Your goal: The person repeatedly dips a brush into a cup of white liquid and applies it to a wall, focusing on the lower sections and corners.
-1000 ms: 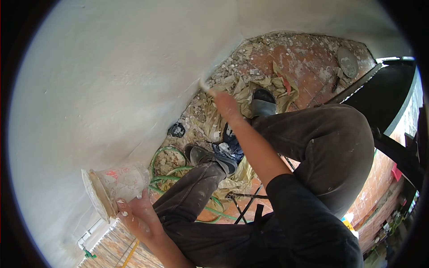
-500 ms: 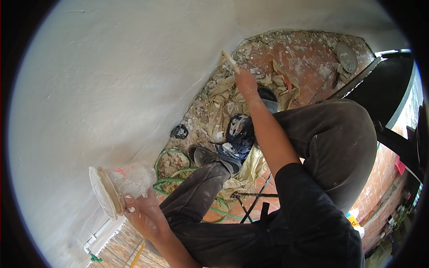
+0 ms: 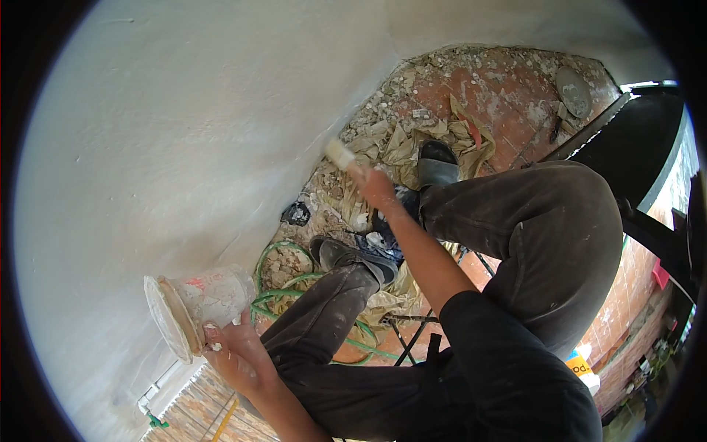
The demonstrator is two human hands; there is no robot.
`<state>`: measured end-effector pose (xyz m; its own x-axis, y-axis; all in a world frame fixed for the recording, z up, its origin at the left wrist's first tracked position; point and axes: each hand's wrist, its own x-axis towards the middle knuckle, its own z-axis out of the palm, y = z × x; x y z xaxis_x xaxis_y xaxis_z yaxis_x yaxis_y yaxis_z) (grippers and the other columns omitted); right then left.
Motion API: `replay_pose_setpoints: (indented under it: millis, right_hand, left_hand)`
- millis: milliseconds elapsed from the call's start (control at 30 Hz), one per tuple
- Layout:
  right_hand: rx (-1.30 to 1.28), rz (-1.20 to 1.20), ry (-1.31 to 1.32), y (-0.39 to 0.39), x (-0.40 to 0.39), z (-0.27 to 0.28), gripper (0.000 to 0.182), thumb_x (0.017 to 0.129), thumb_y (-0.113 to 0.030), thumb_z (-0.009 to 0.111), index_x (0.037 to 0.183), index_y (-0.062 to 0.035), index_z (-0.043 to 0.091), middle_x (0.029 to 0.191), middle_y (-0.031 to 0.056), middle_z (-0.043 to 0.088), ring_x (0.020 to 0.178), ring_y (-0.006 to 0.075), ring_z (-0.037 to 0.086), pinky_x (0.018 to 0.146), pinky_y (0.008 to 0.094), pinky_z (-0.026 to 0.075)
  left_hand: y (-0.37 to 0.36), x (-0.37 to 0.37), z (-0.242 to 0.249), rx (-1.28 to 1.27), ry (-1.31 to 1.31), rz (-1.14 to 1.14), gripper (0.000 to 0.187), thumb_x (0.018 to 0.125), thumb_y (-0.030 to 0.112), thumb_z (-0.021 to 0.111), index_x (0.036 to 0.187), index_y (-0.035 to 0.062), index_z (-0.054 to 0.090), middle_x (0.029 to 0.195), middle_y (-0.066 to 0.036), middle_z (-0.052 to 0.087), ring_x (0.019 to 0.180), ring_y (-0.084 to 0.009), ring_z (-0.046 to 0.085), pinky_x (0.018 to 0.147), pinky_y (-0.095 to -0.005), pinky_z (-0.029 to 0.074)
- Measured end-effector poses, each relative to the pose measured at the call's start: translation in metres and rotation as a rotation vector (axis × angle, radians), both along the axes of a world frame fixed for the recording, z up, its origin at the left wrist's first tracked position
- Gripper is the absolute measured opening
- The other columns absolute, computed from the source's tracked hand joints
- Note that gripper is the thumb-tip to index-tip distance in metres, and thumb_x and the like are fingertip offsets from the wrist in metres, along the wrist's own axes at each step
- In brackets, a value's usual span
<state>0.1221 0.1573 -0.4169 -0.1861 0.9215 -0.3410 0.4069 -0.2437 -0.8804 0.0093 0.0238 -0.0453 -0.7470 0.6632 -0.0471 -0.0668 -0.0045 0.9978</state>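
Observation:
My right hand (image 3: 378, 190) is closed round the handle of a paintbrush (image 3: 341, 155). Its pale bristles are close to the foot of the white wall (image 3: 184, 132), above the rubble; contact with the wall cannot be made out. At the lower left, my left hand (image 3: 239, 350) grips a paint-smeared white plastic bucket (image 3: 221, 291), tilted on its side toward the wall. The bucket's inside is hidden from this angle.
Plaster rubble and a crumpled plastic sheet (image 3: 398, 144) cover the tiled floor around my sandals (image 3: 437, 163). A green hose (image 3: 276, 295) coils near my leg. A round grey disc (image 3: 573, 93) lies at the upper right, near a black metal piece (image 3: 626, 140).
My right hand has drawn the paintbrush down and to the left along the wall's base, nearer to me. My left hand and the bucket have barely moved.

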Motion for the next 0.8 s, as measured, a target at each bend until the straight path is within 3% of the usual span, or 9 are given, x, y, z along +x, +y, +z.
replay_pose_setpoints:
  millis: [167, 267, 333, 400, 467, 567, 667, 767, 800]
  right_hand:
    - [0.024, -0.134, -0.111, 0.043, 0.021, -0.018, 0.04, 0.095, -0.038, 0.044, 0.097, -0.0021, 0.063, 0.08, 0.0241, 0.063, 0.077, 0.0423, 0.059, 0.07, 0.05, 0.045]
    - [-0.038, -0.003, -0.102, 0.059, 0.01, 0.003, 0.037, 0.096, -0.033, 0.042, 0.093, -0.0031, 0.063, 0.08, 0.024, 0.062, 0.077, 0.0419, 0.059, 0.071, 0.0504, 0.046]
    - [0.174, 0.062, -0.183, 0.056, -0.01, 0.035, 0.033, 0.095, -0.031, 0.043, 0.091, -0.0038, 0.062, 0.077, 0.0215, 0.063, 0.072, 0.0413, 0.06, 0.068, 0.0502, 0.047]
    - [0.14, 0.078, -0.169, 0.035, -0.028, 0.037, 0.032, 0.095, -0.031, 0.044, 0.092, -0.005, 0.062, 0.074, 0.0182, 0.063, 0.064, 0.0403, 0.059, 0.062, 0.0476, 0.049]
    - [0.434, 0.264, -0.04, 0.009, -0.03, 0.056, 0.03, 0.094, -0.03, 0.046, 0.092, -0.0053, 0.062, 0.07, 0.0171, 0.062, 0.058, 0.039, 0.059, 0.055, 0.0451, 0.048]
    - [0.525, 0.275, 0.26, -0.004, -0.056, 0.09, 0.026, 0.093, -0.033, 0.05, 0.092, -0.0122, 0.066, 0.062, 0.0163, 0.06, 0.056, 0.0365, 0.06, 0.05, 0.0444, 0.048]
    - [0.407, 0.164, 0.23, 0.017, -0.064, 0.103, 0.029, 0.093, -0.033, 0.049, 0.094, -0.0078, 0.063, 0.068, 0.0188, 0.06, 0.061, 0.0378, 0.06, 0.055, 0.0446, 0.047]
    - [0.306, 0.105, 0.172, 0.038, -0.029, 0.068, 0.026, 0.095, -0.027, 0.045, 0.104, -0.0078, 0.06, 0.077, 0.0221, 0.062, 0.075, 0.0381, 0.062, 0.063, 0.0463, 0.049]
    - [0.32, 0.148, 0.007, 0.038, -0.014, 0.036, 0.024, 0.096, -0.022, 0.043, 0.108, -0.009, 0.059, 0.08, 0.0216, 0.062, 0.076, 0.0382, 0.062, 0.065, 0.0469, 0.049]
  left_hand:
    - [0.004, 0.005, 0.003, -0.022, -0.06, -0.024, 0.065, 0.091, 0.025, 0.06, 0.144, 0.0098, 0.026, 0.146, -0.015, 0.029, 0.135, -0.032, 0.027, 0.109, -0.0579, 0.021]
    - [0.004, 0.006, 0.003, -0.083, -0.013, -0.015, 0.077, 0.085, 0.024, 0.067, 0.146, 0.0086, 0.022, 0.146, -0.018, 0.027, 0.133, -0.0373, 0.029, 0.108, -0.0596, 0.023]
    - [0.005, 0.008, 0.004, -0.085, -0.008, 0.006, 0.077, 0.085, 0.025, 0.067, 0.146, 0.0084, 0.021, 0.146, -0.018, 0.027, 0.133, -0.0374, 0.029, 0.108, -0.0595, 0.023]
    - [0.006, 0.01, 0.004, -0.083, -0.004, 0.017, 0.078, 0.085, 0.025, 0.067, 0.146, 0.0081, 0.021, 0.145, -0.018, 0.027, 0.133, -0.0375, 0.029, 0.108, -0.0593, 0.023]
    - [0.007, 0.009, 0.003, -0.064, -0.025, 0.033, 0.079, 0.085, 0.024, 0.068, 0.146, 0.0082, 0.021, 0.145, -0.018, 0.027, 0.133, -0.0371, 0.029, 0.109, -0.0595, 0.023]
    - [0.008, 0.01, 0.004, -0.049, -0.022, 0.026, 0.08, 0.084, 0.025, 0.068, 0.146, 0.0083, 0.02, 0.145, -0.018, 0.027, 0.133, -0.0372, 0.029, 0.109, -0.06, 0.023]
    - [-0.001, 0.004, 0.003, -0.074, 0.01, -0.028, 0.08, 0.084, 0.025, 0.068, 0.146, 0.0083, 0.02, 0.145, -0.017, 0.028, 0.133, -0.0372, 0.03, 0.109, -0.0599, 0.023]
    - [-0.003, 0.0, 0.002, -0.065, -0.014, 0.025, 0.08, 0.083, 0.024, 0.068, 0.146, 0.0082, 0.021, 0.144, -0.017, 0.03, 0.132, -0.037, 0.031, 0.108, -0.0599, 0.024]
    - [-0.002, 0.001, 0.002, -0.066, -0.017, 0.018, 0.08, 0.083, 0.024, 0.068, 0.146, 0.0082, 0.021, 0.144, -0.017, 0.03, 0.132, -0.037, 0.031, 0.108, -0.0599, 0.024]
